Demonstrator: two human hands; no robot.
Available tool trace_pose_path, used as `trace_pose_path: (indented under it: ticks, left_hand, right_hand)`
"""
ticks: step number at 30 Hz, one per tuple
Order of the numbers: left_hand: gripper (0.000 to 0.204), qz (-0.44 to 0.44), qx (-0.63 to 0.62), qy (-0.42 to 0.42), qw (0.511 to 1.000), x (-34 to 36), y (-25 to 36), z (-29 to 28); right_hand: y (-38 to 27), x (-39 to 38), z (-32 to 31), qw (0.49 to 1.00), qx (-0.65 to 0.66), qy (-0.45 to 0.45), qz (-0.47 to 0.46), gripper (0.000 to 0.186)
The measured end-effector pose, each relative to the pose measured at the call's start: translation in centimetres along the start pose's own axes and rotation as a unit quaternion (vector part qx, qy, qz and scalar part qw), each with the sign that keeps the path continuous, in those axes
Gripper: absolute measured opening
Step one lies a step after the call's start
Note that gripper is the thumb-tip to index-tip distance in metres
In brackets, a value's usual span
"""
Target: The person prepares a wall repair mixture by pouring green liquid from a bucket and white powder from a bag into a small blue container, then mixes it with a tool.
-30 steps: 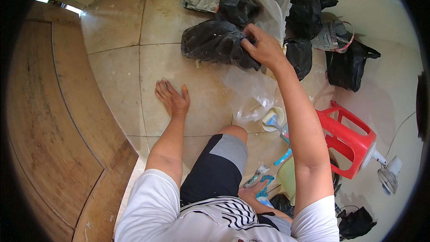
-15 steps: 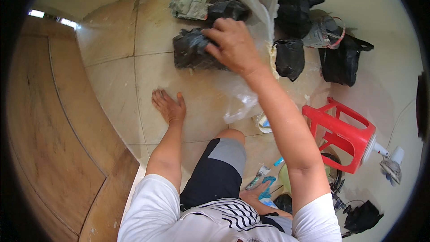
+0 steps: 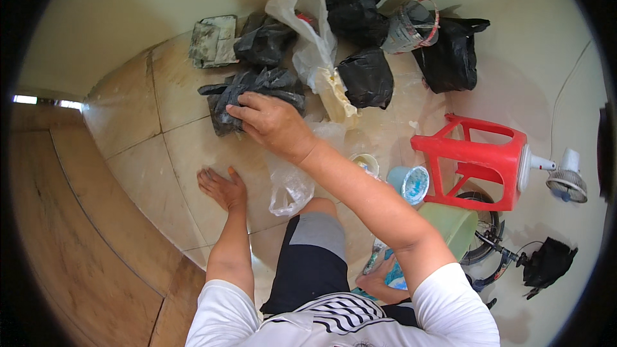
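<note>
My right hand (image 3: 273, 123) reaches forward, its fingers closed on the near side of a black plastic bag (image 3: 225, 115) that rests on the tiled floor. The bag's loose, crumpled top spreads out beyond my fingers; its contents are hidden. Under my right wrist lies a clear plastic bag (image 3: 290, 186), partly covered by the forearm. My left hand (image 3: 222, 187) lies flat on the floor tiles, fingers spread, holding nothing. Just behind the gripped bag stand another black bag (image 3: 265, 42) and a stained, pale flat block (image 3: 214, 42).
A whitish plastic bag (image 3: 315, 45), several black bags (image 3: 366, 78) and a grey bucket (image 3: 406, 29) line the wall. To the right are a light-blue tub (image 3: 409, 184), a green basin (image 3: 453, 225), a red stool (image 3: 475, 162), a fan (image 3: 567, 183) and a bicycle wheel (image 3: 495, 228). A wooden door (image 3: 77, 231) stands left.
The view has swung, so the scene sits further left and lower. The gripped bag's top now looks more spread out. My left hand stays on the floor.
</note>
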State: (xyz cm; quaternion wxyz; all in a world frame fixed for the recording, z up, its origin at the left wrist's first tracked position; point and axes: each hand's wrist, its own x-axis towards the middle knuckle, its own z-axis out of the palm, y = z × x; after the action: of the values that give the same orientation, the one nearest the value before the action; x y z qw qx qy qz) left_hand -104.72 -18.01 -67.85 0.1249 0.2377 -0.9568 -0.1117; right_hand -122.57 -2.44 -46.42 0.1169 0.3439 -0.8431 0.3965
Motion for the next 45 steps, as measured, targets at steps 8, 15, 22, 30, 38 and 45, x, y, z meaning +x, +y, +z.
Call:
trace_pose_path:
  ticks: [8, 15, 22, 30, 38, 45]
  left_hand:
    - [0.065, 0.002, 0.014, -0.008, 1.000, -0.3, 0.7, 0.8]
    - [0.067, -0.014, 0.020, -0.033, 0.999, -0.4, 0.4, 0.9]
    - [0.064, 0.033, 0.052, -0.084, 0.995, 0.3, 0.1, 0.3]
    - [0.065, -0.003, 0.024, -0.026, 0.999, 0.2, -1.1, -0.2]
    - [0.067, -0.010, -0.005, -0.017, 1.000, 0.3, 0.1, -0.2]
    - [0.066, -0.010, 0.002, -0.031, 0.999, 0.0, -0.2, -0.1]
  right_hand:
    - [1.1, 2.4, 3.4, 0.786, 0.288, 0.164, 0.521, 0.032]
    - [-0.8, 2.8, 2.9, 0.883, 0.203, 0.134, 0.401, 0.029]
    - [-8.2, 4.4, 2.7, 0.997, -0.008, -0.032, 0.063, 0.010]
    - [-7.4, -0.2, 1.4, 0.967, -0.016, -0.229, 0.111, 0.017]
    - [1.4, 3.4, -1.3, 0.981, -0.152, 0.051, 0.109, 0.015]
    - [4.4, 0.4, -3.9, 0.943, -0.110, 0.189, 0.249, 0.022]
